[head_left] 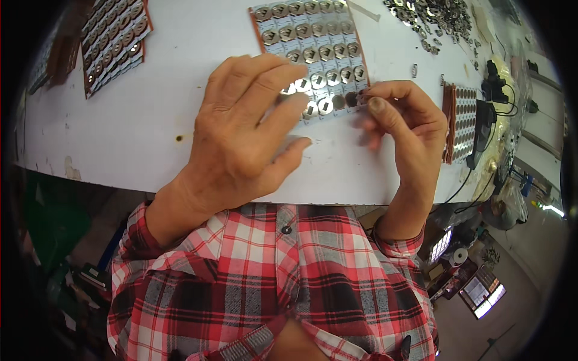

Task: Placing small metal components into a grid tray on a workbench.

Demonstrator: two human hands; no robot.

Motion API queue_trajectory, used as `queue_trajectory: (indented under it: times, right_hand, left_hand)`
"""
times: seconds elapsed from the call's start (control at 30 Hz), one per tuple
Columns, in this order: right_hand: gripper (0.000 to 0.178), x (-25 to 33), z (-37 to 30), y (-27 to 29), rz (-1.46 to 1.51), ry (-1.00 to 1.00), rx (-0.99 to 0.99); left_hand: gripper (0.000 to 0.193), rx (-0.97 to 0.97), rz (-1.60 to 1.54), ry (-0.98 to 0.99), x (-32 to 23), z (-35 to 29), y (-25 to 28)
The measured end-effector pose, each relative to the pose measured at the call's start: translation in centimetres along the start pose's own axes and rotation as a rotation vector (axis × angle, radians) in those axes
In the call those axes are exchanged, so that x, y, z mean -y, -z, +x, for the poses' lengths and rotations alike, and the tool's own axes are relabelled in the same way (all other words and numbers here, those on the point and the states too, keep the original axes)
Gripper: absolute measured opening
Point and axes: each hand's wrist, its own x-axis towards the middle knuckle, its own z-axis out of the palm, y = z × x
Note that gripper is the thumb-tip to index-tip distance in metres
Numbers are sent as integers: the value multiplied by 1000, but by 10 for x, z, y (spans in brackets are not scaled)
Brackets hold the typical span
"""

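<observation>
A sheet of joined small circuit boards (363, 55) lies on the white table before me, with rows of shiny metal clips fixed over round spots. In its nearest row, toward the right, dark round pads (338, 101) show without clips. My left hand (238, 129) spreads over the left side of the sheet, fingers apart and holding nothing. At the sheet's near right corner, my right hand (415, 120) brings thumb and forefinger together in a pinch. Whatever sits between those fingertips is too small to make out; the other fingers curl beneath, slightly blurred.
A heap of loose metal clips (439, 21) lies at the far right, with a stray clip (414, 70) nearer. Stacked board sheets (463, 123) stand right of my hand. More clip-filled sheets (117, 45) lie far left. Black plugs and cables (495, 90) line the right edge.
</observation>
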Motion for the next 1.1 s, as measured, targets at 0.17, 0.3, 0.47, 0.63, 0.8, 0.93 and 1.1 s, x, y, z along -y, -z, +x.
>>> queue_trajectory:
  times: [0.17, 0.3, 0.47, 0.63, 0.8, 0.93, 1.1]
  right_hand:
    - [11, 6, -1, -18, -170, -67, 83]
    - [12, 2, 2, -19, -293, -13, 51]
    - [14, -2, 2, -13, -334, 37, 74]
    - [16, -3, 5, -14, -265, 31, 60]
    - [15, 0, 5, -9, -379, 84, 139]
    - [15, -5, 4, -12, -425, 128, 99]
    - [19, -4, -5, -13, -525, 172, 72]
  left_hand:
    - [37, 19, 47, -144, 7, -4, -14]
    - [35, 11, 31, -138, 9, -7, -17]
    - [35, 4, 28, -140, 7, -6, -15]
    - [35, 11, 28, -125, 8, -7, -15]
    - [36, 16, 33, -124, 7, -6, -15]
    - [36, 16, 27, -120, 7, -6, -15]
    - [36, 23, 23, -110, 6, -6, -15]
